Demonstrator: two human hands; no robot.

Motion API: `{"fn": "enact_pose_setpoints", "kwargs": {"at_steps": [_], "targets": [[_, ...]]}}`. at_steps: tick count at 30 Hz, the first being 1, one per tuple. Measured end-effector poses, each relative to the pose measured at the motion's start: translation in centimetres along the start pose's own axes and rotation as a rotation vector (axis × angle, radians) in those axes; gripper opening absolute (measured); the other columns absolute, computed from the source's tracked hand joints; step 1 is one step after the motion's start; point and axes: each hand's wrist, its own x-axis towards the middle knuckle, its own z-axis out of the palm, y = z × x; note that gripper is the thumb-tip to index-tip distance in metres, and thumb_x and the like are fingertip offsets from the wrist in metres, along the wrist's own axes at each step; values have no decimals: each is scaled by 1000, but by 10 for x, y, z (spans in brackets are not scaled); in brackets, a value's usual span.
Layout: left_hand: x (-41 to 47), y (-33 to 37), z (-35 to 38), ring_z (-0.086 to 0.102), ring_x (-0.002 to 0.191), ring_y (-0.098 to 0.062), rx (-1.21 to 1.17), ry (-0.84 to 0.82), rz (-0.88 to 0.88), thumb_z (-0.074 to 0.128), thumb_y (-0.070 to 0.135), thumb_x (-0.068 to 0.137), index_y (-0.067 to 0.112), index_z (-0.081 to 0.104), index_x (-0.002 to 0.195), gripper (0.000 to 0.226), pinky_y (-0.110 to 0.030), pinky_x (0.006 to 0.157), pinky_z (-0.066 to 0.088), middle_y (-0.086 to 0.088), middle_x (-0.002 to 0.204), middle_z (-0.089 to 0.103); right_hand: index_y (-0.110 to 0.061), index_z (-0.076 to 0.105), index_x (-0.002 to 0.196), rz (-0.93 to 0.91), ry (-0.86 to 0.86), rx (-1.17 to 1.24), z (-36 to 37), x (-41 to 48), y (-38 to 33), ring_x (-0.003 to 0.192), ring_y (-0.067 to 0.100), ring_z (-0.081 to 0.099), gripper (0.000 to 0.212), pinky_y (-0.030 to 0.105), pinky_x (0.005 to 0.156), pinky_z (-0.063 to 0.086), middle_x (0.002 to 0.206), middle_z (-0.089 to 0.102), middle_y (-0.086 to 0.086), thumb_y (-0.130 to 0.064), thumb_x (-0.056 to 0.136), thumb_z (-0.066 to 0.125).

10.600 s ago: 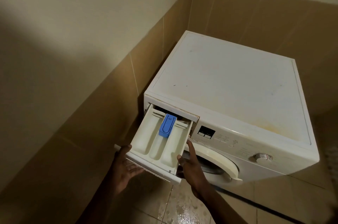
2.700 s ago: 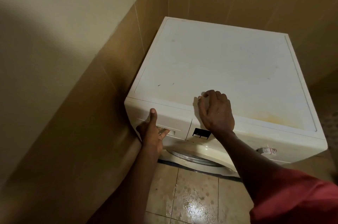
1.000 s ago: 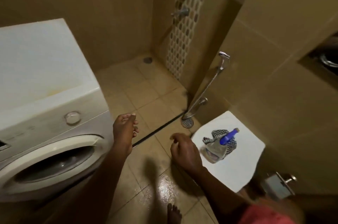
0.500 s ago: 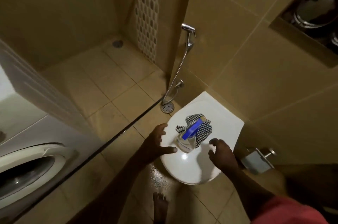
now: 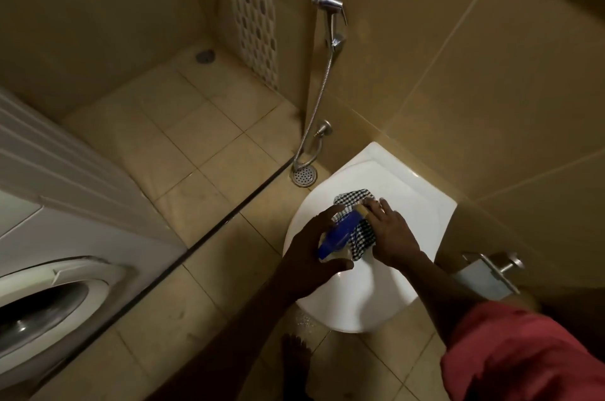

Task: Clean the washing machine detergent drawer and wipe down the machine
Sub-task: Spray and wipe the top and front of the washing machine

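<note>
Both hands have reached the lid (image 5: 360,296). The left hand (image 5: 307,256) curls round the bottle (image 5: 340,230); the right hand (image 5: 393,237) rests on the cloth (image 5: 355,196), grip unclear. The washer (image 5: 82,237) stands well apart

We wore one camera on the head; it looked steeply down, close upon our left hand (image 5: 312,248) and right hand (image 5: 394,237), the toilet lid (image 5: 363,302) beneath them, the washing machine (image 5: 68,237) leftward.

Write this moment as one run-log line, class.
step: fetch supplies | left hand: grips bottle | right hand: touches cloth | place: toilet lid | washer: left, untouched
</note>
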Motion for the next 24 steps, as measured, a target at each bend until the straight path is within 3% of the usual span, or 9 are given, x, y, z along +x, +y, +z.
{"fn": "enact_pose_setpoints", "kwargs": {"at_steps": [4, 6, 8, 10, 13, 17, 19, 22, 24], "targets": [[13, -6, 5, 56, 119, -12, 66, -17, 78, 82, 33, 74, 2, 45, 138, 80, -17, 99, 45, -9, 132, 57, -27, 2, 154, -14, -61, -29, 10, 17, 7, 149, 32, -3, 108, 50, 120, 11, 163, -1, 6, -48, 76, 73], [12, -11, 11, 60, 111, -14, 121, -25, 27, 70, 63, 71, 7, 47, 134, 88, -19, 98, 47, -12, 122, 62, -28, -2, 154, -10, -115, -48, 17, 25, 9, 149, 33, 0, 121, 51, 119, 16, 163, -2, 5, -50, 67, 79], [9, -16, 15, 59, 107, 0, 153, 71, 9, 66, 66, 75, 19, 50, 130, 74, -15, 96, 46, -8, 116, 64, -29, -3, 154, 9, -171, -81, 25, 30, 9, 148, 34, 9, 127, 49, 115, 27, 162, 0, 4, -44, 63, 84], [10, -21, 19, 59, 109, -8, 142, 210, 37, 61, 60, 82, 8, 49, 131, 72, -25, 98, 50, -17, 119, 64, -29, 2, 154, 37, -147, -149, 32, 28, 4, 142, 33, 24, 119, 47, 107, 38, 161, 11, 4, -41, 65, 81], [17, -12, 17, 58, 115, -21, 38, 311, 28, 67, 50, 81, -3, 38, 139, 83, -26, 101, 49, -23, 127, 58, -28, 28, 147, 118, -30, -109, 42, 23, -4, 124, 30, 49, 82, 42, 96, 47, 147, 40, 3, -44, 76, 67], [17, -5, -5, 61, 108, -17, -72, 370, 27, 72, 24, 75, 18, 40, 135, 68, -21, 87, 55, -8, 122, 59, -26, 66, 96, 305, -38, 345, 31, 21, -18, 93, 25, 65, 35, 32, 77, 50, 96, 70, -1, -54, 81, 50], [7, 0, -25, 60, 108, -12, -95, 431, -24, 71, 15, 74, 24, 48, 126, 58, -16, 87, 52, -3, 119, 61, -21, 64, 80, 410, -47, 689, 15, 20, -29, 84, 24, 64, 38, 32, 73, 49, 82, 69, 1, -51, 84, 42], [-14, 10, -60, 61, 89, -11, -29, 557, -12, 66, 35, 72, 36, 53, 105, 36, -25, 82, 53, -1, 101, 65, -20, 62, 93, 468, 4, 1073, -14, 24, -62, 77, 18, 60, 27, 30, 64, 45, 92, 67, 4, -34, 86, 40], [-29, 17, -82, 60, 77, -10, 36, 638, 7, 64, 40, 74, 33, 57, 97, 26, -23, 77, 52, -2, 91, 66, -14, 63, 104, 494, -81, 1356, -31, 30, -86, 84, 26, 65, 34, 32, 67, 50, 99, 70, 11, -25, 83, 39]]}}
